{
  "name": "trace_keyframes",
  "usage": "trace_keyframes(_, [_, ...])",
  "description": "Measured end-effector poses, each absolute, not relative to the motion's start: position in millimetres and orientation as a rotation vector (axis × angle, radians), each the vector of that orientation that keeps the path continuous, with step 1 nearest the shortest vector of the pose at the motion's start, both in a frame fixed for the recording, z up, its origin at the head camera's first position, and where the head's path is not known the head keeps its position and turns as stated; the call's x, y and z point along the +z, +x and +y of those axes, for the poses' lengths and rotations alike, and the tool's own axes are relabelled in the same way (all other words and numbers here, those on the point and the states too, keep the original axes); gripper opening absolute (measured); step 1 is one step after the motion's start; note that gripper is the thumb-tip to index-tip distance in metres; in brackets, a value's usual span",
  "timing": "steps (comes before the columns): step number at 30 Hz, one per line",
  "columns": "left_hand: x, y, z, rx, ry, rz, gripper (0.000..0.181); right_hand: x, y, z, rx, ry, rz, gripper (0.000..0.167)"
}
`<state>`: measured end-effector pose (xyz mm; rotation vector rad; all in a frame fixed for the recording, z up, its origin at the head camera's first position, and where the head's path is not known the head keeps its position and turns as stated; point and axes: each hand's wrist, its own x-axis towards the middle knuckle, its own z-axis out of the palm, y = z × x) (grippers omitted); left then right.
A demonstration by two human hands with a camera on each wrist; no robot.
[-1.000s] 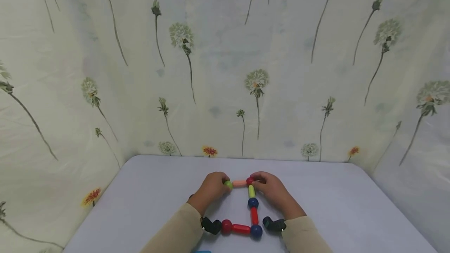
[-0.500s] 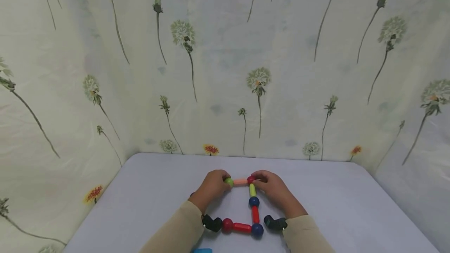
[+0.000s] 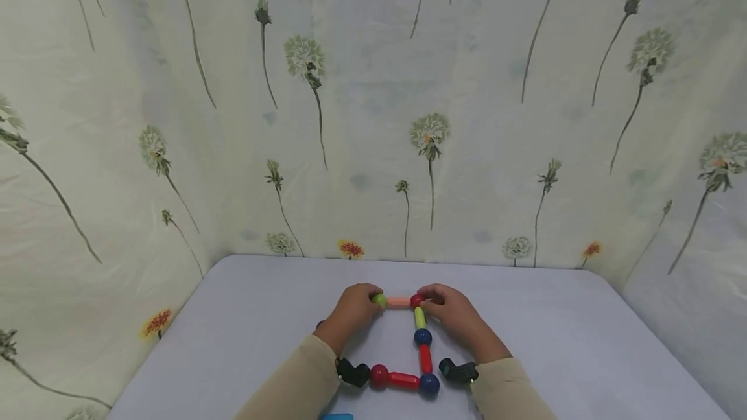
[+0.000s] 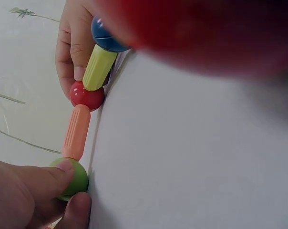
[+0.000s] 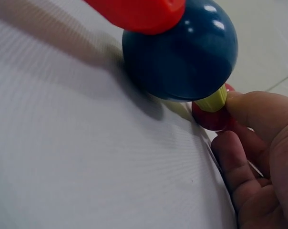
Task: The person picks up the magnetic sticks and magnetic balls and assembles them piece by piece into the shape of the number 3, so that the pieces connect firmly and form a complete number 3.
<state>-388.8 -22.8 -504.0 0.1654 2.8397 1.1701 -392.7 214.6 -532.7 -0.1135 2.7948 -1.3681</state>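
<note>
My left hand (image 3: 351, 311) pinches a green ball (image 4: 78, 179) between thumb and fingers. A peach rod (image 4: 77, 132) joins that ball to a far red ball (image 4: 86, 95), which my right hand (image 3: 454, 314) grips. From this red ball a yellow-green rod (image 3: 420, 317) runs toward me to a blue ball (image 3: 423, 337). A red rod (image 3: 425, 359) links it to a nearer blue ball (image 3: 429, 385). Another red rod (image 3: 403, 380) leads left to a near red ball (image 3: 379, 376). The joined pieces form a frame with its left side unjoined.
A white table (image 3: 268, 316) bears the pieces, with a flowered cloth (image 3: 362, 115) behind it. Part of a blue object (image 3: 337, 417) shows at the bottom edge. Something small and dark (image 3: 319, 325) peeks out beside my left wrist. Black wrist cameras (image 3: 353, 374) sit near the front pieces.
Both hands keep their hold on the green and far red balls. The view shifts slightly; the joined pieces look almost unchanged.
</note>
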Motion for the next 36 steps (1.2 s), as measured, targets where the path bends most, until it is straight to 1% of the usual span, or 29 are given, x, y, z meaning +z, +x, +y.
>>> trace_keyframes(6, [-507.8, -390.1, -23.8, 1.145, 0.211, 2.875, 0.031, -532.5, -389.3, 217.3, -1.370, -0.084, 2.827, 0.031])
trace_keyframes(9, [-510.4, -390.9, -23.6, 1.155, 0.219, 2.871, 0.032, -532.4, -384.3, 218.5, -1.370, -0.043, 2.842, 0.031])
trace_keyframes(18, [-512.8, -390.9, -26.0, 1.124, 0.261, 2.879, 0.036, -527.7, -356.4, 218.3, -1.414, 0.097, 2.831, 0.019])
trace_keyframes(24, [-510.5, -389.1, -26.9, 1.144, 0.249, 2.877, 0.035, -521.6, -335.2, 215.3, -1.389, 0.040, 2.779, 0.016])
trace_keyframes(29, [-508.1, -388.1, -26.0, 1.168, 0.216, 2.862, 0.036, -520.2, -323.4, 212.3, -1.341, -0.024, 2.774, 0.022])
trace_keyframes(36, [-510.6, -388.2, -25.0, 1.146, 0.208, 2.861, 0.036, -526.1, -318.3, 211.7, -1.330, -0.063, 2.771, 0.028])
